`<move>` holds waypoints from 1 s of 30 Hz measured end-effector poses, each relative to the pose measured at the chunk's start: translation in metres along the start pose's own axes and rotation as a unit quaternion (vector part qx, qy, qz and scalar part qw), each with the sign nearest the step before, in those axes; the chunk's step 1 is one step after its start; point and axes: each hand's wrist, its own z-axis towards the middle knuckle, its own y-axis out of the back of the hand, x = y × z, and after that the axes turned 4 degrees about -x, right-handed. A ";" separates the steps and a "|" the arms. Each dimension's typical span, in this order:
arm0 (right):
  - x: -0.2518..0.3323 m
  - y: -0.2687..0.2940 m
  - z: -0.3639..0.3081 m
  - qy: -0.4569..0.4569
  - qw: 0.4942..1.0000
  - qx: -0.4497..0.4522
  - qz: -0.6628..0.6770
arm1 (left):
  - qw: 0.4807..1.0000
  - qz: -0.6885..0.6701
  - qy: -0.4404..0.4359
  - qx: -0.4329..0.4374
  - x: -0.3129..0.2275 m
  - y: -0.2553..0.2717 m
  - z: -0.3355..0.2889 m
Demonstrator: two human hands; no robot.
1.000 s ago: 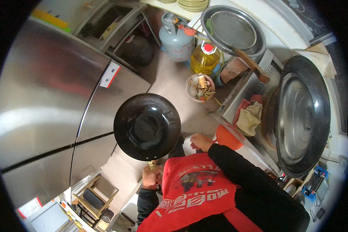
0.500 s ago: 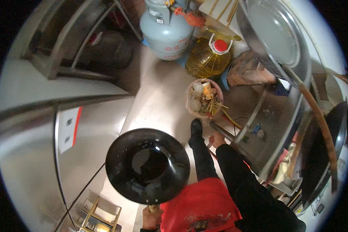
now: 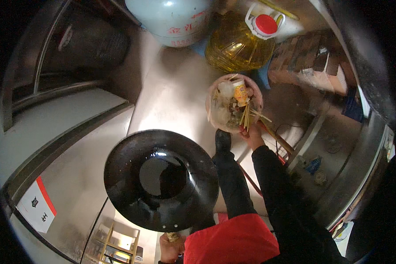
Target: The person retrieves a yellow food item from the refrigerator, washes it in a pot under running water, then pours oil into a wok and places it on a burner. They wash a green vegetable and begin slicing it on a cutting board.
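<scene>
Left hand [image 3: 170, 248]: at the bottom of the frame, left of centre, closed around the short tan handle [image 3: 173, 237] of a round, black, glossy metal wok [image 3: 163, 178]. Right hand [image 3: 252, 137]: right of centre, fingers at the lower right rim of a round, pink waste bin [image 3: 259, 94]; the fingertips are partly hidden, so whether they grip the rim cannot be told.

The wok occupies the lower centre-left, its open side facing the camera. Its inner surface shines, and 2 pale rivets sit beside the handle. The bin stands at upper centre-right, containing crumpled clear plastic [image 3: 224, 94], 1 yellow-and-white cup [image 3: 240, 93] and several thin wooden sticks [image 3: 246, 116], some reaching past the rim.

A black shoe [image 3: 223, 141] is just below the bin. At upper centre stands a large, clear plastic bottle of yellow oil with a red cap [image 3: 237, 46]; to its left, a pale blue, rounded gas cylinder [image 3: 176, 20]. A red cloth apron [image 3: 231, 241] shows at bottom centre.
</scene>
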 end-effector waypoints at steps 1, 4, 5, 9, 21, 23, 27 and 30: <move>0.002 0.001 0.003 0.000 1.000 0.010 -0.009 | 0.996 -0.064 0.063 -0.021 -0.001 0.000 0.003; 0.002 0.007 0.012 0.007 0.998 0.003 -0.059 | 0.997 -0.064 0.049 -0.009 -0.003 0.008 0.009; 0.001 0.009 0.016 -0.009 0.999 0.020 -0.031 | 0.999 -0.011 0.031 -0.003 -0.004 0.010 0.011; -0.026 0.002 0.027 -0.130 0.985 0.038 0.108 | 0.998 -0.038 0.037 -0.020 -0.003 0.017 0.010; -0.054 -0.292 0.053 0.010 0.990 0.140 0.001 | 0.994 -0.096 0.009 -0.049 0.032 0.029 0.001; -0.052 -0.335 0.047 -0.005 0.978 0.207 0.035 | 0.980 -0.175 0.067 -0.064 0.034 0.028 0.000; -0.023 -0.341 0.003 0.025 0.958 0.175 -0.227 | 0.991 0.016 -0.115 -0.071 0.027 0.026 0.000; 0.074 -0.280 -0.060 0.490 0.730 0.076 -0.470 | 0.996 -0.080 -0.018 -0.035 0.014 0.024 -0.004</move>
